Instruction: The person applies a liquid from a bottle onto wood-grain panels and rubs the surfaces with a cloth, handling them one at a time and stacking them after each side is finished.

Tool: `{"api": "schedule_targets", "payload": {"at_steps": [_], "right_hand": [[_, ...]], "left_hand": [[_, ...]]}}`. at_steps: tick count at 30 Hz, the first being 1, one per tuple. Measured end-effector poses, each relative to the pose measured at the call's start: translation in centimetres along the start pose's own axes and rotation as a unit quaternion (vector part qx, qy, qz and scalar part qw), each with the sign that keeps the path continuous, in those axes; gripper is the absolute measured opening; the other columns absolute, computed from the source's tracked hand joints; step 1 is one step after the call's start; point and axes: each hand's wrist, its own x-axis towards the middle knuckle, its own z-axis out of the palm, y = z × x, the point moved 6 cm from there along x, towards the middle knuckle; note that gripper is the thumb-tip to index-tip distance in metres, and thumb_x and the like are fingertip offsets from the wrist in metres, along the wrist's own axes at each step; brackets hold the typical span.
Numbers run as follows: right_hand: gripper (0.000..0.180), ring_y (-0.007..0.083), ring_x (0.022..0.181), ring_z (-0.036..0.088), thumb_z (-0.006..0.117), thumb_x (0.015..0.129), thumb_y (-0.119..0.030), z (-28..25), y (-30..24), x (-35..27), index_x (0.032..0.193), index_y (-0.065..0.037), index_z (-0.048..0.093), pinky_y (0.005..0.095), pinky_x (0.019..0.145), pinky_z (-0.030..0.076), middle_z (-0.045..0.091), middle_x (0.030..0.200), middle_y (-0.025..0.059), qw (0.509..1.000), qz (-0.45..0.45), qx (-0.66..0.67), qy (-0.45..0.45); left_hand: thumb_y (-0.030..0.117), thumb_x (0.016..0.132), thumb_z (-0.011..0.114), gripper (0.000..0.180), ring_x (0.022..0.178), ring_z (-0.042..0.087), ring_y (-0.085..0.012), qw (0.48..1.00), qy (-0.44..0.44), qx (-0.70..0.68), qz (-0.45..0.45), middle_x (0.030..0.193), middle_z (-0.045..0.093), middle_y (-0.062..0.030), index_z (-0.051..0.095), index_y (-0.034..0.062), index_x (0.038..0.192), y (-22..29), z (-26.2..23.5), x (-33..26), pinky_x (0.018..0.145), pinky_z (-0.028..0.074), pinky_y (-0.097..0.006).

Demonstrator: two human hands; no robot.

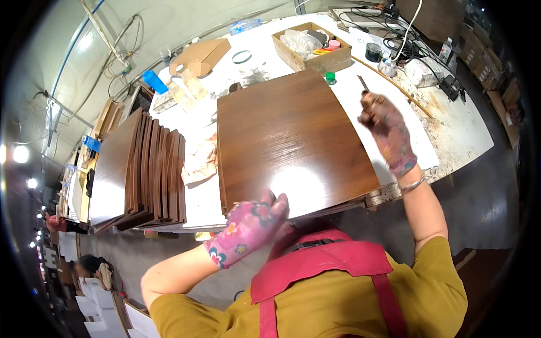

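Note:
A brown, glossy wood-grain panel (287,141) lies flat on the white-covered table in front of me, with another panel edge showing beneath it. My left hand (252,222), in a pink floral glove, rests at the panel's near edge. Its fingers are stretched out and hold nothing that I can see. To the right of the panel, my right hand (387,132) is raised in a matching glove with dark-stained fingertips. It is closed round a slim knife-like tool (363,83), whose narrow blade points away from me; its handle is hidden in the fingers.
On the left, several similar panels (163,174) stand leaning in a row. Crumpled paper (201,163) lies between them and the flat panel. Farther back are an open cardboard box (315,50), a green-capped jar (331,78), a long thin stick (394,87) and tangled cables (394,36).

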Motion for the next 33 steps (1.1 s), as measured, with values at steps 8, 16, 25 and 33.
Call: {"api": "schedule_targets", "payload": {"at_steps": [8, 16, 25, 33], "right_hand": [[0.027, 0.0121, 0.080, 0.049, 0.065, 0.094, -0.014, 0.5, 5.2, -3.8, 0.116, 0.001, 0.060, 0.0293, 0.076, 0.042, 0.058, 0.098, 0.0038, 0.994, 0.030, 0.083, 0.062], [0.024, 0.0129, 0.087, 0.052, 0.065, 0.093, -0.009, -1.2, 3.4, -7.5, 0.113, 0.002, 0.060, 0.0282, 0.082, 0.044, 0.057, 0.106, 0.0057, 0.981, -0.080, -0.075, 0.161], [0.022, 0.0119, 0.097, 0.056, 0.060, 0.095, 0.002, -1.3, 4.3, -7.6, 0.117, 0.003, 0.059, 0.0250, 0.091, 0.044, 0.058, 0.109, 0.0069, 0.945, -0.152, -0.183, 0.225], [0.034, 0.0147, 0.098, 0.055, 0.064, 0.096, -0.010, -1.6, 5.7, -5.3, 0.126, 0.003, 0.058, 0.0284, 0.084, 0.047, 0.055, 0.119, 0.0073, 0.992, -0.006, 0.062, 0.113]], "left_hand": [[0.052, 0.099, 0.051, 0.066, 0.142, 0.039, -0.0346, 0.935, 0.158, -0.198, 0.250, 0.153, 0.043, -0.0152, 0.044, 0.0081, 0.148, 4.9, 2.4, 11.1, 0.117, 0.030, -0.052], [0.054, 0.102, 0.041, 0.066, 0.146, 0.035, -0.0341, 0.967, 0.131, -0.110, -0.187, 0.155, 0.042, -0.0168, 0.042, 0.0073, 0.148, -22.6, 6.7, 22.4, 0.118, 0.026, -0.053], [0.047, 0.099, 0.054, 0.063, 0.142, 0.042, -0.0322, 0.932, 0.265, -0.139, 0.205, 0.148, 0.049, -0.0183, 0.046, 0.0046, 0.145, -0.8, 3.5, 30.4, 0.118, 0.027, -0.054], [0.051, 0.093, 0.061, 0.074, 0.147, 0.034, -0.0337, 0.958, 0.044, -0.161, 0.234, 0.156, 0.041, -0.0131, 0.042, 0.0081, 0.150, -5.1, 3.3, 17.0, 0.122, 0.022, -0.052]]}}
